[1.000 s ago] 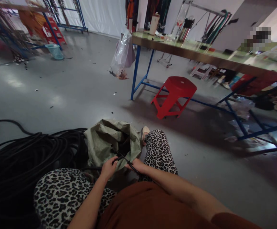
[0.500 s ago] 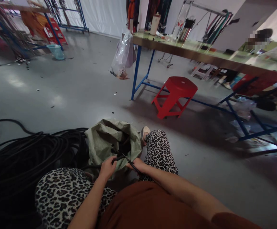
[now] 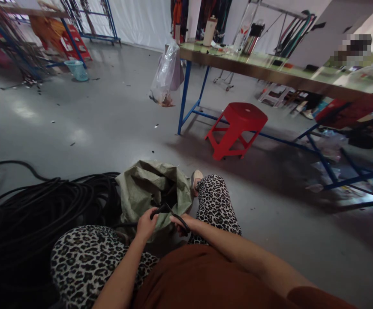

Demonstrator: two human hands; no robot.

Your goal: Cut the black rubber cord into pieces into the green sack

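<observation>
My left hand (image 3: 147, 224) is closed around a black cord (image 3: 160, 209), whose end points toward the bag's mouth. In my right hand (image 3: 184, 224) is a pair of scissors (image 3: 181, 221) with dark handles. Its blades look parted close to the cord; whether they touch it I cannot tell. Below both hands, between my knees, stands an olive woven bag (image 3: 131, 189) with its top gaping. Dark pieces (image 3: 169, 195) lie inside, too shadowed to make out. Left of the bag, a large heap of black cord (image 3: 67, 199) lies in loose coils on the floor.
A red plastic stool (image 3: 238, 128) stands ahead by a long table (image 3: 270, 71) with blue legs. From the table's corner hangs a clear plastic bag (image 3: 165, 77). A light blue basket (image 3: 77, 71) sits farther left. Another person is at the far right, behind the table.
The scissors' handles have spread apart in my right hand and the blades have opened. My left hand still grips the cord in nearly the same place.
</observation>
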